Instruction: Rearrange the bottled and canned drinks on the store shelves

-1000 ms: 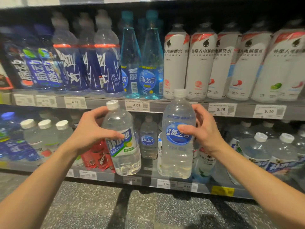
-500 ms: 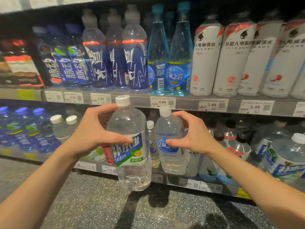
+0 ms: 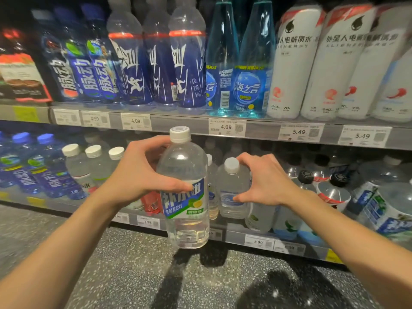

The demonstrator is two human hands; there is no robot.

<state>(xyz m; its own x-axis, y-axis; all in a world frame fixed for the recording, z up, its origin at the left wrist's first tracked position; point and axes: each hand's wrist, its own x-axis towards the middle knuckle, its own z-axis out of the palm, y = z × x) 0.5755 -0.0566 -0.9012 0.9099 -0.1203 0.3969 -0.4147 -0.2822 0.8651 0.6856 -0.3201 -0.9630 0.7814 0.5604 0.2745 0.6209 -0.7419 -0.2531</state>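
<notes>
Two clear drink bottles are in hand: the left hand (image 3: 142, 175) grips a big lemon electrolyte bottle (image 3: 185, 188) by its shoulder, upright in the air off the front edge of the lower shelf (image 3: 289, 245). The right hand (image 3: 267, 181) curls around a smaller blue-labelled bottle (image 3: 231, 190), which seems to stand on that shelf, though its base is partly hidden. Above, price tags (image 3: 226, 127) line the upper shelf's front edge.

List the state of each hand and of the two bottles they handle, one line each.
Left hand: grips the large bottle, held in front of the shelves.
Large clear white-capped bottle with blue-green label: upright, capped, off the shelf.
Right hand: holds the smaller bottle.
Smaller clear white-capped bottle with blue label: upright, capped, at the lower shelf.
</notes>
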